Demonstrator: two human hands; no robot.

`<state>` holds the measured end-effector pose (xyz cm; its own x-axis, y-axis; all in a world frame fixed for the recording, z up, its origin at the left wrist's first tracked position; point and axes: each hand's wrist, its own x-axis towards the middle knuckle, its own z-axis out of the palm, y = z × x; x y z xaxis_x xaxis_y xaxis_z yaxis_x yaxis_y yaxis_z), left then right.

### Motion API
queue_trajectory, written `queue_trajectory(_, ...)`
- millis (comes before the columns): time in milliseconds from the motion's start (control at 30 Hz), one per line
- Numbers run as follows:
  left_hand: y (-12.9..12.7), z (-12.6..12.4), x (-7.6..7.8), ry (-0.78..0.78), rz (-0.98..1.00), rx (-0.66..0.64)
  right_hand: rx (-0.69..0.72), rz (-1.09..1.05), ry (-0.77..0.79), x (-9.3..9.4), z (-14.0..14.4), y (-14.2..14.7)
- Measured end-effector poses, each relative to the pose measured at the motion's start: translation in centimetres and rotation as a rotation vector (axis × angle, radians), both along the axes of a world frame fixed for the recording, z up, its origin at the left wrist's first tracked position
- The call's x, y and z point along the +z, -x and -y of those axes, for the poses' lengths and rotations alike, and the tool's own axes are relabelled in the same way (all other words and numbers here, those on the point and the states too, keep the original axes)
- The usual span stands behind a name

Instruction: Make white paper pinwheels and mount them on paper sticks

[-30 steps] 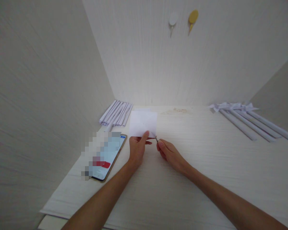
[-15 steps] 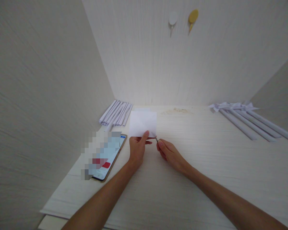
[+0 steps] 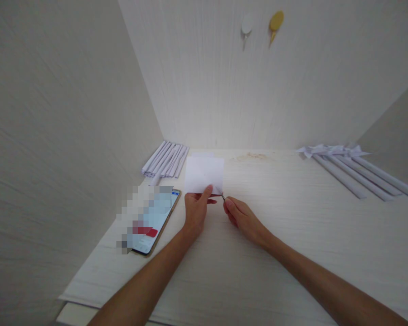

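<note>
Paper (image 3: 204, 170), a white rectangular sheet, is held above the near middle of the white desk (image 3: 292, 258), in front of the back wall (image 3: 204, 81). Its near edge is gripped by the left hand (image 3: 195, 212), with the thumb pressed on top and the other fingers tucked beneath; whether the far edge is touching the desk cannot be told. By the right hand (image 3: 242, 216), a slim metal tool (image 3: 224, 198) is pinched between closed thumb and curled fingers, and its tip is brought to the sheet's near right corner. The tool's exact kind cannot be made out. Behind the sheet, another piece of white paper (image 3: 202, 154) is partly covered from view. To the left, a smartphone (image 3: 163, 224) in a brown-edged case is laid screen up, part of it masked by blurred squares. Beyond the phone, a row of white paper rolls (image 3: 166, 159) is set side by side. At the far right, longer paper tubes (image 3: 357, 179) with flared, crumpled ends are laid slantwise. Brownish stains (image 3: 256, 156) are seen near the desk's back edge. On the back wall, a white round-headed hook (image 3: 246, 26) and a yellow round-headed hook (image 3: 276, 21) are mounted.
</note>
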<state>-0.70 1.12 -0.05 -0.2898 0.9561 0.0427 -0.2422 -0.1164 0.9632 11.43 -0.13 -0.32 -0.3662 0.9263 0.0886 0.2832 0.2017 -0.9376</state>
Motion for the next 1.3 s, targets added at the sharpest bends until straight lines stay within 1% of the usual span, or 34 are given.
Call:
queue_trajectory(467, 0.07, -0.02, -0.06, 0.000, -0.004, 0.000, -0.005, 0.032, -0.031, 0.33, 0.15, -0.03)
queue_trajectory(700, 0.00, 0.04, 0.12, 0.001, -0.010, 0.000, 0.005, 0.032, -0.050, 0.14, 0.04, -0.10)
queue_trajectory(933, 0.02, -0.05, -0.02, -0.005, -0.004, -0.006, -0.007, 0.045, -0.044, 0.35, 0.17, -0.04)
queue_trajectory(1300, -0.02, 0.09, 0.28, 0.000, -0.009, -0.014, 0.007, 0.055, -0.063, 0.41, 0.13, -0.08)
